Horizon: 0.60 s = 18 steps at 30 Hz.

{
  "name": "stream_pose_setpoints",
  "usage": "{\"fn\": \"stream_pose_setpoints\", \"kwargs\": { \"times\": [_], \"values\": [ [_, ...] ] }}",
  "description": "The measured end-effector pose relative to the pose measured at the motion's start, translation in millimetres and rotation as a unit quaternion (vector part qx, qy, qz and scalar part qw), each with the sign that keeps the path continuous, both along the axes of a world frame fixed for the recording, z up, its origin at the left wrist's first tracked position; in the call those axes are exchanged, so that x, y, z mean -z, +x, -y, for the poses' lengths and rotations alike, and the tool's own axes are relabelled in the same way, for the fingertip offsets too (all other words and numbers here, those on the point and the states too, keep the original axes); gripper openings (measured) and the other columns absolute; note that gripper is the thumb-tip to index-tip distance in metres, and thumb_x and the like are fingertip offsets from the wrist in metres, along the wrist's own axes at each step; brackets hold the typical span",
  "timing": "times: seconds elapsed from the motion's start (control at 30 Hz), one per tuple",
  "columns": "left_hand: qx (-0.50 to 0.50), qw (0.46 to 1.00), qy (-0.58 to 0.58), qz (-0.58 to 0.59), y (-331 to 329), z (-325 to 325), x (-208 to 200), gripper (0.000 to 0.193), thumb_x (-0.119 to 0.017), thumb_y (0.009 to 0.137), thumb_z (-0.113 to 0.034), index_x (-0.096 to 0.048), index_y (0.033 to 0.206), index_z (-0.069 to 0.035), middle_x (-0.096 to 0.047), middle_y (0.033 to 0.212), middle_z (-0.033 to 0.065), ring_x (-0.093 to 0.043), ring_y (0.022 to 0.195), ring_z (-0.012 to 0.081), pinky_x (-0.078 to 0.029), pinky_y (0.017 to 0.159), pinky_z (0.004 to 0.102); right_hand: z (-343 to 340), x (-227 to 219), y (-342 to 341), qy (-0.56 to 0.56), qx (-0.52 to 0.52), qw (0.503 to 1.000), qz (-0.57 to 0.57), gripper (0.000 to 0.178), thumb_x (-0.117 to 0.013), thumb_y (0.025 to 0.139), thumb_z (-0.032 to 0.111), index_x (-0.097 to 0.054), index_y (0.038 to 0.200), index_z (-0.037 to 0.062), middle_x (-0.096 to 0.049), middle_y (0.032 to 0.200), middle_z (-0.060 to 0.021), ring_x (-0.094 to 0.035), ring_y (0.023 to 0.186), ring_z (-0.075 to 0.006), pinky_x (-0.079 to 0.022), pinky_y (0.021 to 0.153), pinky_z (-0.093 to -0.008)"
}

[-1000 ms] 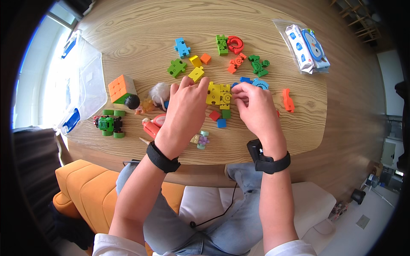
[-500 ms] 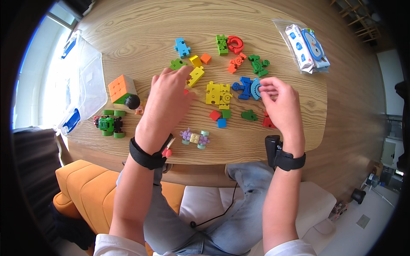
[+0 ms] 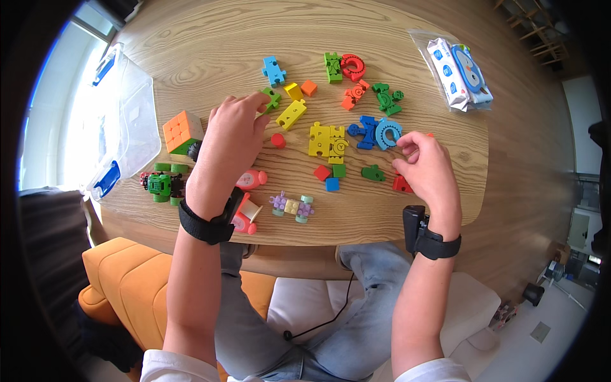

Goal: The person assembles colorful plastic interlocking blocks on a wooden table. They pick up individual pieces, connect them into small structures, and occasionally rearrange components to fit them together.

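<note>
My left hand [image 3: 230, 137] reaches over the left part of the table, its fingertips closed at the edge of a green puzzle block [image 3: 272, 99]; the hand partly covers that block. Close by lie a yellow puzzle block [image 3: 292, 114] and a red round piece [image 3: 278, 140]. My right hand [image 3: 428, 164] hovers with thumb and fingers apart and nothing between them. Beside its fingertips is a light blue ring-shaped block [image 3: 387, 134], which meets a dark blue block [image 3: 365, 132]. A red block [image 3: 401, 184] shows just below the right thumb.
Joined yellow blocks [image 3: 320, 141] lie mid-table. Left of my left arm are a puzzle cube [image 3: 182, 132], a green toy vehicle [image 3: 160, 184] and a clear plastic box [image 3: 135, 121]. A lilac toy car [image 3: 291, 205] sits near the front edge, a wipes pack [image 3: 450, 73] far right.
My left hand has moved left, uncovering the yellow block and red round piece, and is now at the green block. My right hand has drawn slightly right and down, away from the light blue block.
</note>
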<state>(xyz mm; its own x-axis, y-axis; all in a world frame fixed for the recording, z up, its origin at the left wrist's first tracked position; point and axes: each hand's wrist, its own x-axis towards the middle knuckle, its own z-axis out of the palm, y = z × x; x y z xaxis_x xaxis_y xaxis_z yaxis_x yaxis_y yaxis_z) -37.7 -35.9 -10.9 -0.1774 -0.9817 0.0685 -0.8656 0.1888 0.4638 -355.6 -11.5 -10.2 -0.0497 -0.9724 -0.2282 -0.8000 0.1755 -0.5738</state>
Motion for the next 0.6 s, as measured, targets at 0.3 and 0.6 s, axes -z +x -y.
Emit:
{"fn": "stream_pose_setpoints", "kwargs": {
  "times": [0.3,0.6],
  "values": [
    [-0.005,0.999,-0.042,0.018,1,-1,5,0.030,-0.056,0.094,0.007,-0.070,0.119,-0.003,-0.070,0.116,0.0192,-0.061,0.114,0.0408,-0.049,0.100,0.0494,-1,1,-10,-0.003,0.035,0.999,-0.025,0.031,-0.082,0.082,0.003,-0.071,0.110,-0.0015,-0.071,0.096,-0.0098,-0.066,0.084,-0.0187,-0.058,0.080,-0.0351],
    [0.115,0.988,0.028,0.095,-14,-13,12,0.055,-0.052,0.083,0.010,-0.074,0.127,-0.014,-0.062,0.142,0.0080,-0.046,0.133,0.0328,-0.040,0.115,0.0419,2,0,-4,-0.021,0.046,0.999,-0.004,0.027,-0.078,0.085,0.003,-0.071,0.111,-0.0018,-0.072,0.095,-0.0093,-0.066,0.081,-0.0172,-0.058,0.078,-0.0338]
  ]
}}
